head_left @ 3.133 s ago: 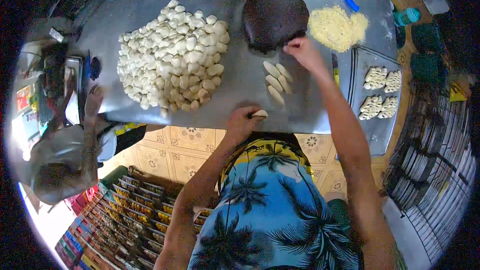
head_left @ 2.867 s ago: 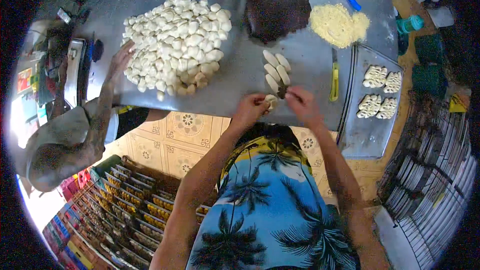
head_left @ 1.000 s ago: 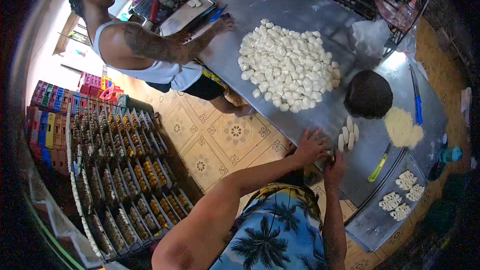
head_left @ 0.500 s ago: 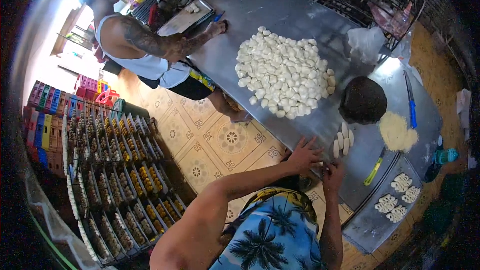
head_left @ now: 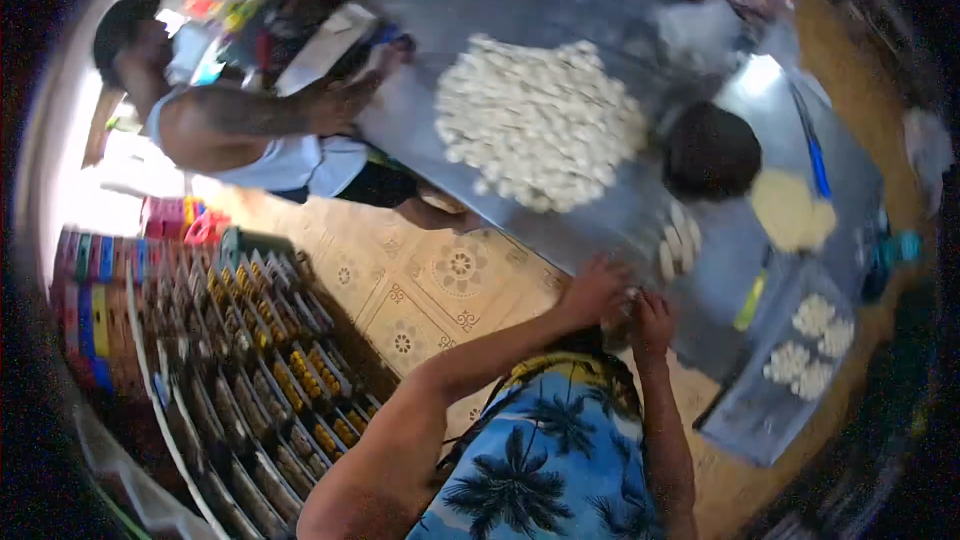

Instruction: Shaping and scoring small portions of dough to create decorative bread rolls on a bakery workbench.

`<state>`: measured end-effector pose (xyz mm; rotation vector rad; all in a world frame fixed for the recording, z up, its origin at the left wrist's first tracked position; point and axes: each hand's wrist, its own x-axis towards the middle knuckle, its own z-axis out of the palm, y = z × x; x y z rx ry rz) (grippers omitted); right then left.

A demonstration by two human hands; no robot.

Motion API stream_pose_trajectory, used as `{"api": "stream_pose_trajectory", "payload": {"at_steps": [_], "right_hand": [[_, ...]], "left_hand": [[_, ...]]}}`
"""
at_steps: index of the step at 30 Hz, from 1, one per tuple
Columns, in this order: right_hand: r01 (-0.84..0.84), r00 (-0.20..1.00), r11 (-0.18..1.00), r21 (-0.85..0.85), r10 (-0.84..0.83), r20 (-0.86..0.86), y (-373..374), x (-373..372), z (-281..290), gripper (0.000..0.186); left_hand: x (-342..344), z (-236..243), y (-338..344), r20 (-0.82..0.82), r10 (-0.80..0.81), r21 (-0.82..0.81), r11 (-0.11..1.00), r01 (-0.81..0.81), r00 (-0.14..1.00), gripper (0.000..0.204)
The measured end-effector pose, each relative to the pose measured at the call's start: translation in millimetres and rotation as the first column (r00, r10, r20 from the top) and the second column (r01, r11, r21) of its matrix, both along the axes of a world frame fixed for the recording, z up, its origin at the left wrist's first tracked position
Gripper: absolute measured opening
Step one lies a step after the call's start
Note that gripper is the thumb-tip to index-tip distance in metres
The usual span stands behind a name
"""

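The left hand (head_left: 597, 292) is bent at the near edge of the tabletop (head_left: 430, 15); blur hides whether its fingers grip or only rest. The right hand (head_left: 653, 322) is curled just beside it, fingertips toward a small pale piece (head_left: 632, 293), probably dough. The piece is between the two hands; whether it is pinched cannot be told.

That spot looks risky: a loose grip could let the piece fall past the edge to the floor (head_left: 400, 290). The rolls (head_left: 680, 243) are just beyond the hands, so a careless knuckle could knock or flatten them. The tray (head_left: 740, 422) at right seems to jut past the near edge; an elbow against it could tip it.

Counted: two hands, one pale piece between them, about five rolls, though blur makes that uncertain. The white pile (head_left: 535, 125) at far left is one heap of too many lumps to count. To its right are one dark mass (head_left: 712, 152), one yellow heap (head_left: 793, 210), one blue-handled knife (head_left: 818, 168) and one yellow cutter (head_left: 750, 302). The tray bears what look like four shaped pieces (head_left: 812, 318).
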<state>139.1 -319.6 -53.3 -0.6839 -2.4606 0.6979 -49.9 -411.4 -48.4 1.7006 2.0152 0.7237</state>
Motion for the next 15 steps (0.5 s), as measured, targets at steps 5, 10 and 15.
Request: {"api": "stream_pose_trajectory", "payload": {"at_steps": [5, 10, 15], "right_hand": [[0.256, 0.967, 0.945, -0.205, -0.248, 0.061, -1, 24, 18, 0.024], [0.490, 0.827, 0.676, -0.550, -0.560, 0.049, 14, 28, 37, 0.022], [0.506, 0.842, 0.781, -0.365, -0.540, 0.013, 50, -11, 24, 0.021]], "left_hand": [[2, 16, 15, -0.006, 0.007, 0.142, 0.990, -0.007, 1.000, 0.046], [18, 9, 62, 0.224, -0.042, 0.119, 0.993, 0.015, 0.974, 0.039], [13, -12, 72, 0.280, -0.155, 0.252, 0.964, 0.084, 0.947, 0.030]]}}
